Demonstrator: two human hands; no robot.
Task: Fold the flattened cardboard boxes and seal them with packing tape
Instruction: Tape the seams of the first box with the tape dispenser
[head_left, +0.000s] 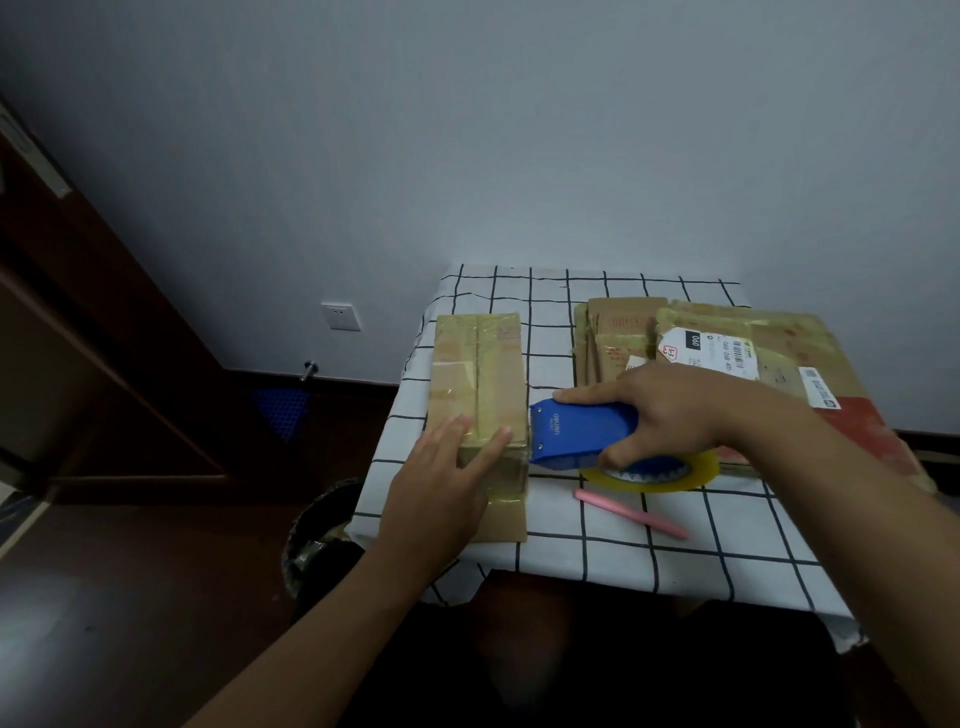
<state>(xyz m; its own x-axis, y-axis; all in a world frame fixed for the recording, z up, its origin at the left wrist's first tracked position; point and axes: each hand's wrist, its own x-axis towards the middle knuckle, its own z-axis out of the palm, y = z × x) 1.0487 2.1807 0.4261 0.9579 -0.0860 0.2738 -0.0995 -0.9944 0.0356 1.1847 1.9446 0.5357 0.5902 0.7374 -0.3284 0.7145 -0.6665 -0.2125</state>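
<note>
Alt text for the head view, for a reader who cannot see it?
A person's left hand presses flat on a folded cardboard box while the right hand holds a blue tape dispenser against its right edge. They work on a grid-patterned tablecloth, with a pink pen nearby and flattened boxes stacked behind.

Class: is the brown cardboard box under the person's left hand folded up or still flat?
Folded up. The brown cardboard box stands as a raised block on the checked tablecloth, side wall visible, glossy tape along its top seam.

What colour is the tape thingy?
Blue tape dispenser, seen in the head view.
</note>
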